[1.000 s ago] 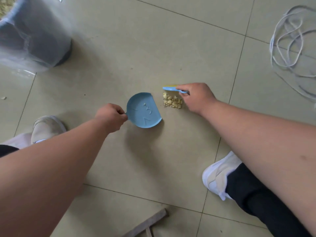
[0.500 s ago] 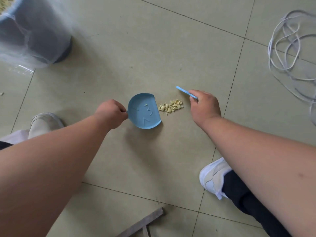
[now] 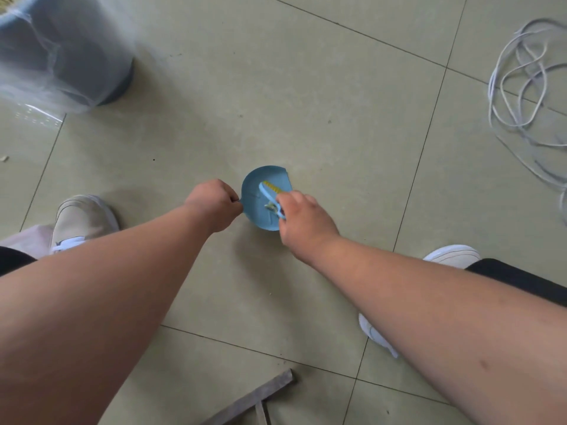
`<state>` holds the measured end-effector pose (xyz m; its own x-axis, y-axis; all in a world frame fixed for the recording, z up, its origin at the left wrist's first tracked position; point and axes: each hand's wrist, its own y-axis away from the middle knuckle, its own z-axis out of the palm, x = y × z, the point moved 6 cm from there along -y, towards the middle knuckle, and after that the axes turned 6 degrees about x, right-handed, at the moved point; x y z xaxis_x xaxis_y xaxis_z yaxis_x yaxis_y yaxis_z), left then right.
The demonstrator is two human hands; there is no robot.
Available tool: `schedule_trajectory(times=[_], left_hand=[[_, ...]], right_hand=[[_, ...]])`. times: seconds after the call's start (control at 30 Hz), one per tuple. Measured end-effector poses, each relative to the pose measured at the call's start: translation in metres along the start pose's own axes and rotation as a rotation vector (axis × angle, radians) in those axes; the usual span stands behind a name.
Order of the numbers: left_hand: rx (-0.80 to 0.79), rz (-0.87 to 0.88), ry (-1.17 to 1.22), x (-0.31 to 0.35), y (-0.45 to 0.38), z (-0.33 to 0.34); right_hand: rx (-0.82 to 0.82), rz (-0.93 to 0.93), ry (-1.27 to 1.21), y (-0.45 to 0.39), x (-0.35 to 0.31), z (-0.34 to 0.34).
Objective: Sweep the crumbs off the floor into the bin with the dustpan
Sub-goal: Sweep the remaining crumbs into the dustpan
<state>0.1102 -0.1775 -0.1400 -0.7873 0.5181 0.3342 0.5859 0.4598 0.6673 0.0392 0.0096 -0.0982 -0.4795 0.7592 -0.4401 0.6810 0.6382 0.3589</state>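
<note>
Dustpan [image 3: 256,207] lay between both hands, left hand [image 3: 214,204] clamped on its handle, right hand [image 3: 302,222] gripping brush [image 3: 270,194] over crumbs [image 3: 270,206] inside.

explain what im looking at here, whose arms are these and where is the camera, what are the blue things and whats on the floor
There is no machine here: these are a person's two bare arms, filmed by a wide-angle camera worn on their head, looking down at a tiled floor. The left hand grips the handle of a small blue dustpan lying on the floor. The right hand holds a little blue brush with yellow bristles, laid over the pan. A few pale crumbs show inside the pan. At top left stands a bin lined with a clear bag. A loose white cable lies at top right. The person's pale shoes frame the scene.
</note>
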Motion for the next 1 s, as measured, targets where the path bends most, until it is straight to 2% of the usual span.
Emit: schedule_trajectory(times=[0.1, 0.27, 0.47, 0.63, 0.73, 0.87, 1.0], left_hand=[[0.024, 0.028, -0.032, -0.001, 0.000, 0.001], [0.006, 0.002, -0.011, -0.017, -0.002, 0.002], [0.031, -0.016, -0.002, -0.037, 0.001, -0.008], [0.021, -0.013, -0.028, -0.049, 0.004, -0.013], [0.004, -0.004, -0.035, -0.050, 0.006, -0.011], [0.000, 0.001, -0.042, -0.048, 0.007, -0.009], [-0.008, 0.004, -0.075, -0.048, 0.009, -0.004]], right_hand=[[-0.024, -0.048, -0.007, 0.006, -0.018, 0.009], [0.060, -0.047, -0.068, -0.005, -0.016, -0.006], [0.287, 0.165, -0.033, -0.035, 0.031, -0.056], [0.188, 0.350, 0.106, -0.018, 0.064, -0.047], [0.090, 0.281, 0.147, -0.004, 0.043, -0.016], [-0.029, 0.098, 0.148, 0.007, -0.006, 0.024], [-0.061, -0.040, 0.055, 0.013, -0.047, 0.038]])
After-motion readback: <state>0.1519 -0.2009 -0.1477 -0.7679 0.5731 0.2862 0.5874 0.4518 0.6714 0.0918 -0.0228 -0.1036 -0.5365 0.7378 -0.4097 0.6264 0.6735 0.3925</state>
